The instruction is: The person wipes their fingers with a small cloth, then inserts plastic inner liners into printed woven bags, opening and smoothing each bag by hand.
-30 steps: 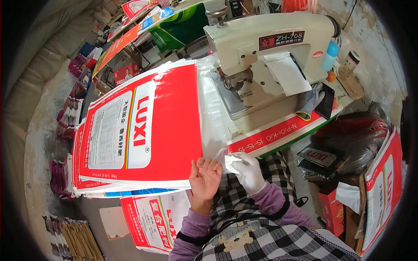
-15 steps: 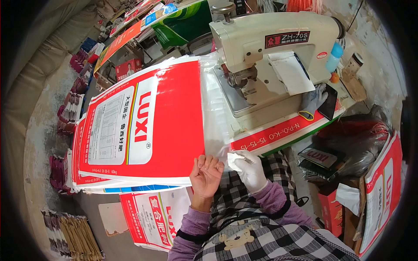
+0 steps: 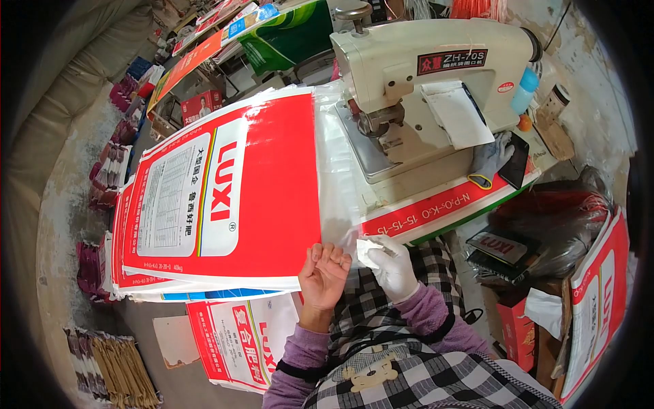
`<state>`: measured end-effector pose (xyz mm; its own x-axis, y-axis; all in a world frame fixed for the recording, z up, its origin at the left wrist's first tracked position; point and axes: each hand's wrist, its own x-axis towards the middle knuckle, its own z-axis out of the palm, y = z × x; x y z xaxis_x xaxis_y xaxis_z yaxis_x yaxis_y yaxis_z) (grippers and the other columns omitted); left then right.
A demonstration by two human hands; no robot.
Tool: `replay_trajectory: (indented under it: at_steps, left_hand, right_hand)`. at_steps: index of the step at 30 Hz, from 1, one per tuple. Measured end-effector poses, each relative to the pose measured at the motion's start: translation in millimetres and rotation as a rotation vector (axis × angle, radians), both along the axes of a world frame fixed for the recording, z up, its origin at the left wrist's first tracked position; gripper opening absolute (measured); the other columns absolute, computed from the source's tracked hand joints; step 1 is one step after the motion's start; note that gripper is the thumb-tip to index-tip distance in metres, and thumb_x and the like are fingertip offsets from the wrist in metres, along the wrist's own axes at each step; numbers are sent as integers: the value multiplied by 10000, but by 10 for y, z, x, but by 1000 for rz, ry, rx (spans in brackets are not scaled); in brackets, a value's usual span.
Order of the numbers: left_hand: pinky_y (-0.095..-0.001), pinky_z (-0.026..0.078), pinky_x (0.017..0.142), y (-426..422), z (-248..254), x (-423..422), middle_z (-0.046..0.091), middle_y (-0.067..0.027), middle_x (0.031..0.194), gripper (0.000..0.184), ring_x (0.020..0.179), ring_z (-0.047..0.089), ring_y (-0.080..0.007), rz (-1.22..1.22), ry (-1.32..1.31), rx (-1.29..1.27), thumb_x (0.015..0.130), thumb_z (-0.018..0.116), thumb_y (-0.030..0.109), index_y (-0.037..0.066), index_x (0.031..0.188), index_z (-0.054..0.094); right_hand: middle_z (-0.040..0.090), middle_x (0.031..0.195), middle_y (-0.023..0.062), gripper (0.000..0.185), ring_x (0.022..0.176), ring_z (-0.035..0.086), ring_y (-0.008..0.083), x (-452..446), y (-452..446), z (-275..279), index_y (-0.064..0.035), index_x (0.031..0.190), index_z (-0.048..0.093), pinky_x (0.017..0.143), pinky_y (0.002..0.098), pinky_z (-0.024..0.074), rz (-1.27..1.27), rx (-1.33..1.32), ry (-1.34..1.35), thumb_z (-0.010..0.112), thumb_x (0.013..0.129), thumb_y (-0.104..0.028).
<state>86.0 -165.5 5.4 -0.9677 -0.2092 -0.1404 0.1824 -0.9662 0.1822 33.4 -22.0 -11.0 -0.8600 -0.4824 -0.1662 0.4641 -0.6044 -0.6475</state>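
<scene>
My left hand [image 3: 323,278] is bare, palm up, with its fingers loosely curled and nothing in it. It is at the lower right corner of the top red-and-white LUXI sack [image 3: 272,170], which lies flat on a stack. My right hand [image 3: 394,271] wears a white glove. Its thumb and fingers pinch a small crumpled white piece [image 3: 368,253]; whether it is paper or cloth I cannot tell. Both hands are close together above my checked apron [image 3: 436,273]. Beyond them stands a cream sewing machine [image 3: 443,75] marked ZH-70S.
On the machine's table lie a grey glove [image 3: 489,160] and a black phone [image 3: 515,160]. White paper [image 3: 458,116] rests on the machine. A blue bottle [image 3: 524,91] stands behind. More printed sacks [image 3: 597,307] are at the right, and bundled sacks [image 3: 116,368] sit on the floor at left.
The view has shifted very slightly. Both hands keep almost the same place and pose, and the white piece stays in my right hand.
</scene>
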Motion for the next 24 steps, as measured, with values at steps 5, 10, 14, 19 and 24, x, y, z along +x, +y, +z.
replay_trajectory:
  at_steps: [5,10,14,19,24]
  left_hand:
    - [-340,378,875,-2,-6,3,387,1,778,272,824,410,-162,-9,13,-1,1025,466,267,132,790,436]
    - [-339,379,870,1,-13,10,389,1,772,259,822,417,-159,-8,-1,-2,1021,458,226,130,781,439]
    - [-339,380,876,-8,-26,22,388,1,773,257,827,423,-162,-14,-1,-9,1019,444,210,132,774,436]
    - [-347,390,900,-9,-37,31,387,3,787,248,857,427,-171,-23,6,-36,1012,440,208,136,775,424]
    - [-362,400,916,-22,-77,43,405,-8,835,249,895,438,-186,-25,2,-73,1013,439,217,141,777,423]
  right_hand:
    - [635,979,41,317,779,572,65,1,-5,-20,37,1208,588,616,193,417,-4,25,-14,595,915,-83]
    - [630,960,34,314,748,551,56,-1,8,-48,36,1204,589,593,189,398,10,54,-25,595,913,-83]
    - [635,1005,56,313,829,587,86,1,-15,36,58,1198,583,678,214,452,-17,28,-20,593,913,-71]
    - [636,1059,77,303,943,609,122,15,-3,48,73,1187,577,809,251,485,16,20,36,592,908,-44]
    - [635,1086,82,289,998,611,136,18,2,34,74,1175,580,880,271,487,21,7,78,591,904,-26]
